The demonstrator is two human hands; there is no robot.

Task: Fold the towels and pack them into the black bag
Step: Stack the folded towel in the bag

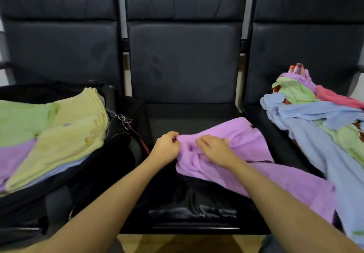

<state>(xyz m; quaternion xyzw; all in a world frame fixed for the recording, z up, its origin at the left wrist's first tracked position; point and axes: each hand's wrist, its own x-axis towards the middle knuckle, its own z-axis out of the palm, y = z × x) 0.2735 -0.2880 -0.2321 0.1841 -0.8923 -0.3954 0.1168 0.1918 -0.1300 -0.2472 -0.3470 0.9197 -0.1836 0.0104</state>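
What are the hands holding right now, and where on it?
The crumpled purple terry towel: the left hand pinches its upper left edge, and the right hand grips bunched fabric just beside it.

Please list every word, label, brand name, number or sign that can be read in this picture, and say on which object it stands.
None: no text can be read anywhere.
Grey tag on the folded yellow towel: too small and blurred to read.
Purple towel, black bag, unfolded towel pile, chairs: no writing visible.
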